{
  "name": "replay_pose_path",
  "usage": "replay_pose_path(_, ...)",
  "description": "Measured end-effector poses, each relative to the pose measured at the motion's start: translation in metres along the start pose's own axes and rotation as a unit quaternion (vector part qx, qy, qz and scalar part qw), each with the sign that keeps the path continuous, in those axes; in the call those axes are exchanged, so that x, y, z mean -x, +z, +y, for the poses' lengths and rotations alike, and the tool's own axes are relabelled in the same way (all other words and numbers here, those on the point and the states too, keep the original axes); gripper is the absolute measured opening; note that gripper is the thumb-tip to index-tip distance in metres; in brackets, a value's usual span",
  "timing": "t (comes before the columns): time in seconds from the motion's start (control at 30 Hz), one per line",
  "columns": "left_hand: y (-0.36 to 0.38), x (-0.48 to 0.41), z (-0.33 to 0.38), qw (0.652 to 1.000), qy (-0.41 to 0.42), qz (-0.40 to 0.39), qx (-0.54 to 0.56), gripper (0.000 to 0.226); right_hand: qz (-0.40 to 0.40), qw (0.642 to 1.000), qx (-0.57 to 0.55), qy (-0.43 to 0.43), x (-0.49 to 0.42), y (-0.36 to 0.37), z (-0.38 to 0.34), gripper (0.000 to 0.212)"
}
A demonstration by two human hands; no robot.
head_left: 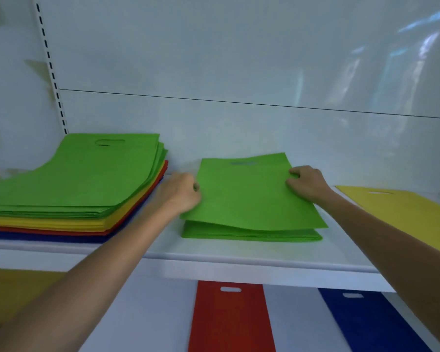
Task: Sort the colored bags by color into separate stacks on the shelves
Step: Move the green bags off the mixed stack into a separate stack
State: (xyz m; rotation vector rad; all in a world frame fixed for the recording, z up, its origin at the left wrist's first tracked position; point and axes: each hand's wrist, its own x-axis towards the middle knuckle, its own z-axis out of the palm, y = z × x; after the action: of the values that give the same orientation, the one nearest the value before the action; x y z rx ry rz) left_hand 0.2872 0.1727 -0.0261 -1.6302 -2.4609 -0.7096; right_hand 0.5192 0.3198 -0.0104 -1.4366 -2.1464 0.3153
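Fingers [294,171] of right hand [306,184] pinch right edge of top green bag [247,194]; left hand [182,193] grips left edge, fingertips tucked under, hidden. Green stack [252,235] beneath. Mixed pile [74,189] further left; yellow bag [412,214] right, cut off.

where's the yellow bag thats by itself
In the head view the single yellow bag lies flat at the right end of the upper shelf, just right of the right hand and the green stack.

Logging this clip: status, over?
Left hand and right hand grip top green bag over green stack. Mixed pile remains. Nothing obstructing.
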Motion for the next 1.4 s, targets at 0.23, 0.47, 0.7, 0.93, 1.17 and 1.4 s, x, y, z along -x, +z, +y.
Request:
replay_pose_path(0.23,0.029,0.015,-0.001,0.999,-0.024,-0.035,-0.019,0.025,-0.123,0.99,0.07,0.016,0.003,0.034,0.018,0.035)
replay_pose_path(0.47,0.029,0.012,0.0,0.998,-0.025,-0.049,0.007,0.014,-0.111,0.986,0.119,0.031,-0.002,0.041,0.019,0.035)
replay_pose_path(0.7,0.034,0.01,0.003,0.999,-0.018,-0.041,-0.01,0.014,-0.117,0.989,0.084,0.006,-0.003,0.042,0.019,0.04)
replay_pose_path(0.93,0.018,-0.004,0.001,0.995,0.0,-0.083,-0.056,0.029,-0.083,0.992,0.097,0.014,-0.002,0.037,0.006,0.036)
replay_pose_path(1.17,-0.054,-0.03,-0.039,0.996,0.083,-0.017,-0.005,0.03,0.035,0.994,0.07,-0.075,-0.014,0.027,-0.084,0.034)
replay_pose_path(1.4,-0.122,-0.021,-0.145,0.998,0.024,0.051,0.007,0.026,0.024,0.992,0.013,-0.123,-0.015,0.067,-0.201,0.036)
